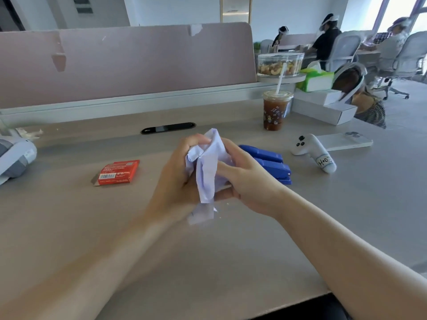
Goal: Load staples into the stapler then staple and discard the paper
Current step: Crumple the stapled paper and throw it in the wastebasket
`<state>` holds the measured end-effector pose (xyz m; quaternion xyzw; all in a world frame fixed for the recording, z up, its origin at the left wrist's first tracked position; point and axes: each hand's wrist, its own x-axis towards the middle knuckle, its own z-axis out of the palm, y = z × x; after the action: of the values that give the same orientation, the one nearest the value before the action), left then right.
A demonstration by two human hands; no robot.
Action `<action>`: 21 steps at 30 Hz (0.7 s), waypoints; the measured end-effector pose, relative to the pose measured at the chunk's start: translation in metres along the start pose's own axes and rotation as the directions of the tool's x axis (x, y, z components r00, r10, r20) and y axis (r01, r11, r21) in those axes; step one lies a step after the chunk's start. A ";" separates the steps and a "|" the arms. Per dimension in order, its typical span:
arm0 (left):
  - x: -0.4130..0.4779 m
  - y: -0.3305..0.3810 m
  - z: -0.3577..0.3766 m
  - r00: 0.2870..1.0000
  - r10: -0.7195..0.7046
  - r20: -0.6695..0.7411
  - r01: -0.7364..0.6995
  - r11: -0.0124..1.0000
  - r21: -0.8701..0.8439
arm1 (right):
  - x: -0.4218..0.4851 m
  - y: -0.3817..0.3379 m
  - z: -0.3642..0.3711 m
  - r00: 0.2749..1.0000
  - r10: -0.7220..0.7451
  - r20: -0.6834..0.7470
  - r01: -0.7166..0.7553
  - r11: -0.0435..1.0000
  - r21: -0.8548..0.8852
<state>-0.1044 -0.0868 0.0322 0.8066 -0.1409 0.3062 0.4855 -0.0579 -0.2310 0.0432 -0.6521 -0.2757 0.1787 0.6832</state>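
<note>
A crumpled white paper is held above the middle of the desk between both hands. My left hand grips its left side with curled fingers. My right hand grips its right side, thumb below and fingers curled over it. A loose corner of the paper hangs down toward the desk. Just behind my right hand lies the blue stapler, partly hidden by that hand. A red staple box lies flat on the desk to the left, its end flap open.
An iced drink cup with a straw stands at the back right, beside white boxes. A white controller and a phone lie right of the stapler. A white device sits at the far left edge. Other people sit beyond the desk.
</note>
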 end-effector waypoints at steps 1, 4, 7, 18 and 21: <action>0.005 0.008 0.007 0.996 -0.038 0.080 0.041 0.998 -0.041 | -0.006 -0.001 -0.006 0.998 -0.034 -0.049 0.034 0.999 0.001; 0.012 0.023 0.027 0.970 -0.080 0.230 0.108 0.988 -0.113 | -0.031 -0.009 -0.030 0.967 -0.107 -0.232 0.129 0.988 0.083; 0.019 0.056 0.055 0.871 -0.242 0.427 0.416 0.826 -0.381 | -0.060 -0.023 -0.059 0.894 -0.148 -0.423 0.223 0.966 0.133; 0.006 0.168 0.211 0.580 -0.146 0.802 0.761 0.448 -0.468 | -0.200 -0.040 -0.151 0.337 -0.673 -0.658 0.032 0.707 -0.706; -0.011 0.186 0.260 0.663 -0.109 0.740 0.693 0.462 -0.553 | -0.246 -0.034 -0.175 0.379 -0.677 -0.631 -0.041 0.669 -0.742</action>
<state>-0.1175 -0.4044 0.0665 0.5534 -0.2024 -0.2045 0.7816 -0.1479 -0.5206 0.0425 -0.7634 -0.0553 -0.4415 0.4682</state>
